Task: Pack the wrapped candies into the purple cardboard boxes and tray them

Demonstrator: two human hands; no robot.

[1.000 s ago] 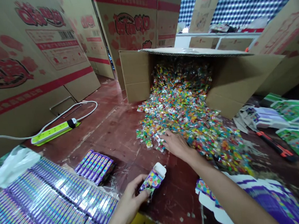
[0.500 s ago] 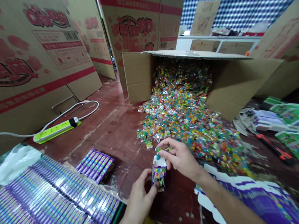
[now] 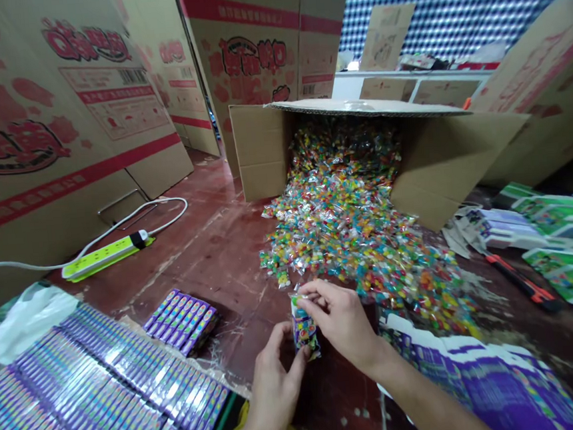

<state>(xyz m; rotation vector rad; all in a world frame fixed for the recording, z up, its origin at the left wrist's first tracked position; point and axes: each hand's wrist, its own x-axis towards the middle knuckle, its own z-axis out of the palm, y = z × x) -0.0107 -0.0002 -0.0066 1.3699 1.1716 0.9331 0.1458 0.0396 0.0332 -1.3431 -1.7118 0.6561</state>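
My left hand grips a small purple candy box between thumb and fingers, holding it upright over the red-brown surface. At the box's open top, my right hand has its fingers closed on a small clear packet of candy, whose green and blue pieces show at the mouth. How deep the packet sits inside is hidden by the fingers and the box. Just beyond my hands lies a large heap of similar candy packets, spilling out of a cardboard carton on its side.
Rows of filled purple boxes lie at lower left, with a smaller group beside them. Flat purple cartons overlap at lower right. A red-and-black tool, green cartons and a yellow-green power strip lie farther out.
My right hand has lowered with the candy packet toward the box's mouth. The raised white flaps that showed before are now mostly covered. My view has shifted slightly.
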